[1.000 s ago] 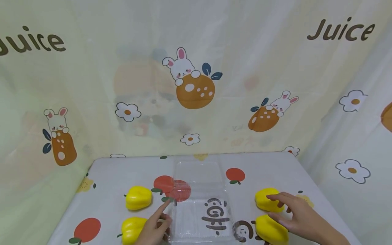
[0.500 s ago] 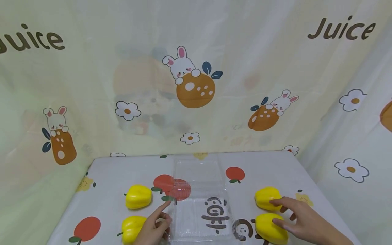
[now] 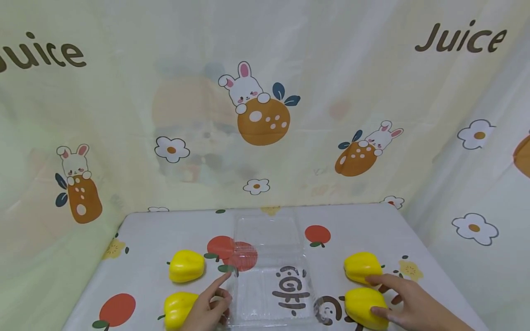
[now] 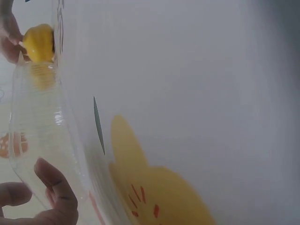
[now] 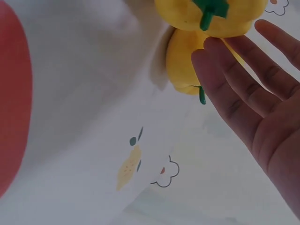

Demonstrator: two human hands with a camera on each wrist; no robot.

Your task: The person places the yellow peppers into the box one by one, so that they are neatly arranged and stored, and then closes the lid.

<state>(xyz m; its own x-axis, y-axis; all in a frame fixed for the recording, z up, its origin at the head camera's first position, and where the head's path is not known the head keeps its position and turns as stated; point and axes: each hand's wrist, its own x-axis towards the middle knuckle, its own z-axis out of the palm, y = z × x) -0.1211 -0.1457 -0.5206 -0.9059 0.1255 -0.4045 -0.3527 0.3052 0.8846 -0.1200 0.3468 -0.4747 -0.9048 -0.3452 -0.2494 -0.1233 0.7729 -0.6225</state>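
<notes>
A clear plastic clamshell box (image 3: 269, 294) lies with its lid folded back in the middle of the table. Beside its left wall is my left hand (image 3: 211, 303), index finger pointing forward at the edge and the other fingers loosely bent. The left wrist view shows that hand's fingers (image 4: 58, 187) against the clear plastic. At the right, my right hand (image 3: 410, 301) straddles the nearer yellow bell pepper (image 3: 362, 305), thumb on the near side and fingers toward the gap behind it. Those fingers (image 5: 234, 96) look fairly straight in the right wrist view. Behind is another yellow bell pepper (image 3: 361, 266).
Left of the box sit two more yellow peppers, a farther pepper (image 3: 186, 266) and a nearer pepper (image 3: 178, 310) partly hidden by my left hand. A printed cloth (image 3: 356, 230) covers the table. Patterned curtains (image 3: 198, 101) enclose the back and sides.
My right hand has moved slightly down, from above the two right peppers to around the nearer one. The left hand and the box have stayed put.
</notes>
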